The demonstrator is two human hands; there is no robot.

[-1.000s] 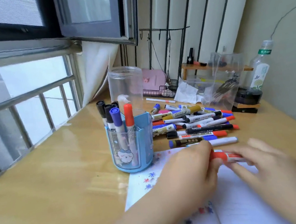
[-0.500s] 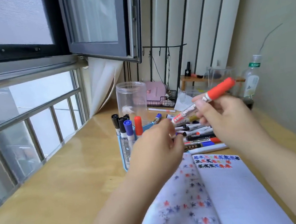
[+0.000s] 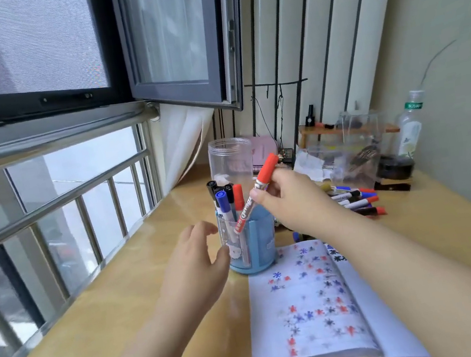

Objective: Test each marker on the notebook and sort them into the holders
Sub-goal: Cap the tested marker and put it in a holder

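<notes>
Wooden tabletop (image 3: 102, 316) beside a window with a metal railing (image 3: 55, 200) and white curtain (image 3: 185, 143). At the far end: plastic bottle with green-banded label (image 3: 411, 127), clear plastic box (image 3: 355, 147), small wooden shelf (image 3: 317, 131), pink card (image 3: 263, 150), black round container (image 3: 396, 166).

2 bare forearms come into view from the bottom edge, no sleeves showing anywhere along them. No watch, no bracelet, no band on either wrist. The left hand (image 3: 194, 265) carries no ring on the fingers that show, and its nails cannot be made out from here. Over on the right hand (image 3: 290, 200), the thumbnail is short, plain and unpainted, and no ring shows there either. Both arms are uncovered right down to the frame edge.
</notes>
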